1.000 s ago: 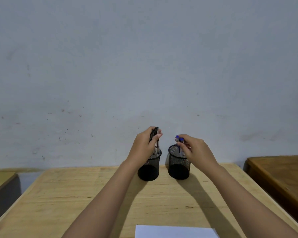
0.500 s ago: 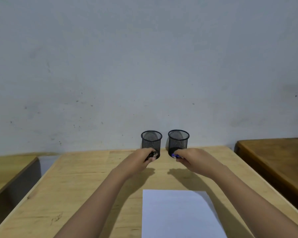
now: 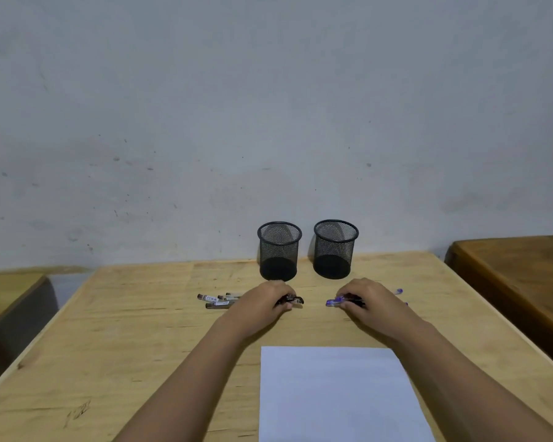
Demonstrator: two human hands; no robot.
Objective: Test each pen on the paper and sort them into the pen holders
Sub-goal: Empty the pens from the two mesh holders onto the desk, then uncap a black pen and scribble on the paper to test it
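Note:
Two black mesh pen holders, the left holder (image 3: 279, 250) and the right holder (image 3: 335, 248), stand empty at the table's far edge. My left hand (image 3: 265, 303) lies flat over a bunch of black-capped pens (image 3: 219, 301) on the table, fingers curled on them. Over a bunch of blue-capped pens (image 3: 336, 302), my right hand (image 3: 366, 303) rests the same way, with blue caps poking out on both sides. A white sheet of paper (image 3: 336, 393) lies near me between my forearms.
The wooden table (image 3: 125, 346) stands against a grey wall (image 3: 268, 106). A darker wooden table (image 3: 521, 275) sits close on the right and another table (image 3: 7, 291) on the left, each across a narrow gap.
Both hands lifted the pens out of the holders and brought them down onto the table in front. The holders now stand empty, and my view has tilted down.

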